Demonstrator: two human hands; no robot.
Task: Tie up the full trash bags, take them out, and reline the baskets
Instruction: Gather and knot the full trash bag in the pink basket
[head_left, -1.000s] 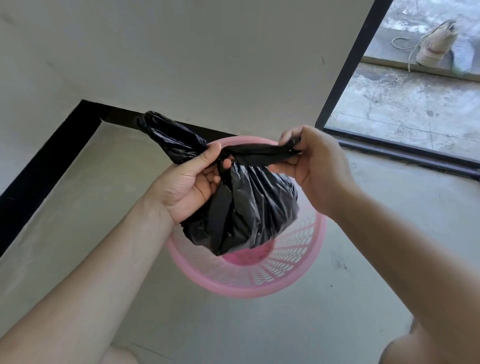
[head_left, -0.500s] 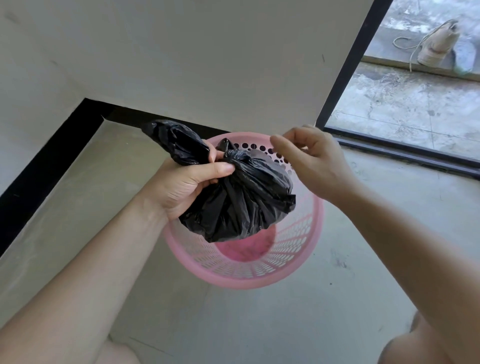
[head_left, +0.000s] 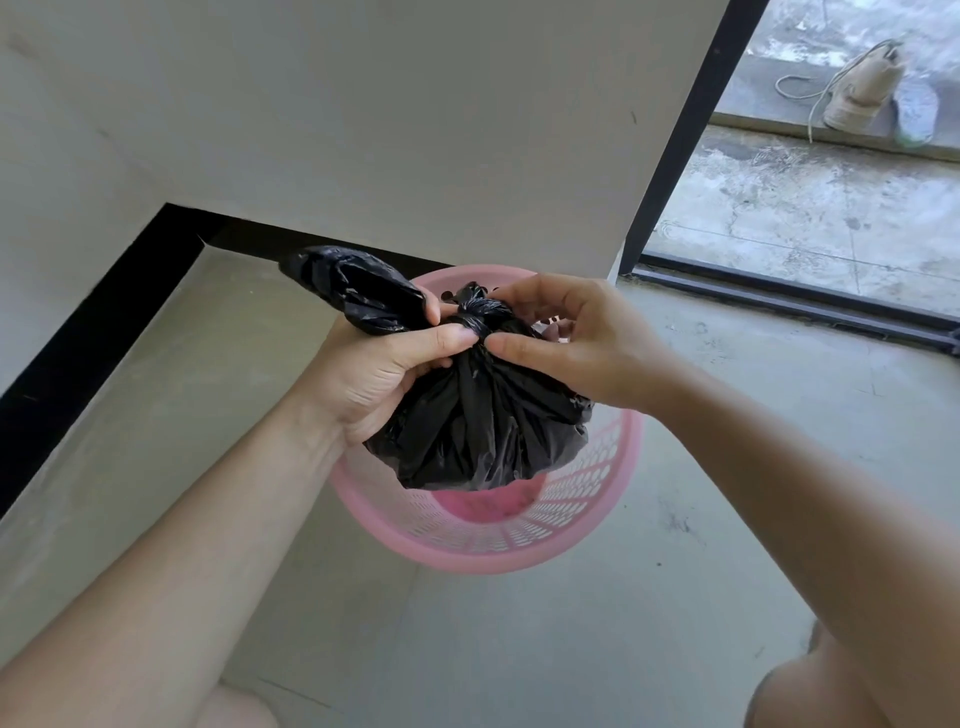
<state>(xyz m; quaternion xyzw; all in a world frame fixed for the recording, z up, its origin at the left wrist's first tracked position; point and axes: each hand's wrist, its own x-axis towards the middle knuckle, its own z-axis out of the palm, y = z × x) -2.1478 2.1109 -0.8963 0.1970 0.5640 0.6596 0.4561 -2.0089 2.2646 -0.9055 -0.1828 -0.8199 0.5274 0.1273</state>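
Note:
A full black trash bag (head_left: 478, 421) hangs above a pink perforated basket (head_left: 582, 525) that stands on the floor. My left hand (head_left: 384, 369) grips the bag's neck, and a loose black tail (head_left: 358, 291) sticks out up and to the left of it. A twisted knot (head_left: 475, 312) sits at the top of the bag. My right hand (head_left: 566, 338) pinches that knot with thumb and fingers. The basket's pink bottom shows below the bag, with no liner in it.
A white wall with a black skirting strip (head_left: 93, 322) runs behind and to the left. A black door frame (head_left: 680, 135) and threshold open on the right to a concrete yard with a shoe (head_left: 862, 88). Grey floor (head_left: 519, 649) lies all around.
My right hand let go of the stretched tail, then came back onto the bag's top and now pinches the knot. The bag is cinched tighter; my left hand keeps its hold.

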